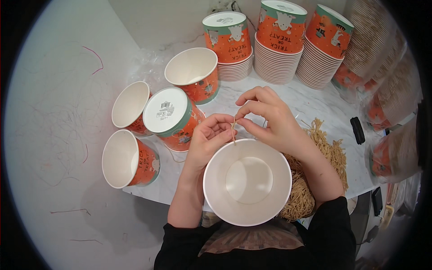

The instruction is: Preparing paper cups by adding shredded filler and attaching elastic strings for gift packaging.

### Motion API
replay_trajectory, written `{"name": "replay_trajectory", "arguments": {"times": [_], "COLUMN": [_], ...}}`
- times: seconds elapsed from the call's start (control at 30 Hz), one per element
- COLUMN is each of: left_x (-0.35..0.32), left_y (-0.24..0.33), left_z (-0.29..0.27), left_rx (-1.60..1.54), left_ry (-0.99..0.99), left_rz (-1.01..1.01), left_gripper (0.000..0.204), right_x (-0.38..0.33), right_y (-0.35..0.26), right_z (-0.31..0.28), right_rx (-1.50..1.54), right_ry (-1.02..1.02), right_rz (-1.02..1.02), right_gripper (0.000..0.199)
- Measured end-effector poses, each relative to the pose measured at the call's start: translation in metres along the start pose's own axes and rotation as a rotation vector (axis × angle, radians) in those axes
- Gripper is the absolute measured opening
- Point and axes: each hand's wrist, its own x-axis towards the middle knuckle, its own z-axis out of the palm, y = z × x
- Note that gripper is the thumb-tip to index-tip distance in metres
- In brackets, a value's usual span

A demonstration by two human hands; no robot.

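Both grips were closed on one thin tan string (233, 131): the left hand (208, 137) and right hand (270, 118) pinched it between fingertips at the far rim of an open white paper cup (247, 181). Its long axis ran nearly upright in the view, the lower end pointing down toward the cup's rim. A heap of tan string (315, 162) lay on the marble worktop (315, 103) at right, orange cups (173, 118) at left.

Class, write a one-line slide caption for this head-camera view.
Both hands pinch a tan cord over an open paper cup.

White marble table (310, 101), pale floor (54, 112)
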Motion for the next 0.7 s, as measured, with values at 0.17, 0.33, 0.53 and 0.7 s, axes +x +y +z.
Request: {"name": "replay_trajectory", "arguments": {"times": [0.17, 0.33, 0.53, 0.7], "left_x": [0.0004, 0.0012, 0.0013, -0.0006], "left_y": [0.0009, -0.002, 0.0045, 0.0047], "left_z": [0.0016, 0.004, 0.0074, 0.0054], "left_rx": [-0.004, -0.008, 0.018, 0.068], "left_ry": [-0.023, 0.035, 0.024, -0.002], "left_rz": [-0.065, -0.007, 0.151, 0.219], "left_gripper": [0.024, 0.043, 0.07, 0.07], "right_x": [-0.0011, -0.0046, -0.0067, -0.0059], "right_y": [-0.0032, -0.007, -0.0035, -0.0044], "right_z": [-0.0023, -0.0013, 0.0028, 0.0028], "right_rx": [-0.169, -0.172, -0.089, -0.032], "right_ry": [0.044, -0.098, -0.1, -0.127], "right_rz": [-0.089, 0.018, 0.027, 0.019], "right_gripper": [0.006, 0.007, 0.007, 0.007]}}
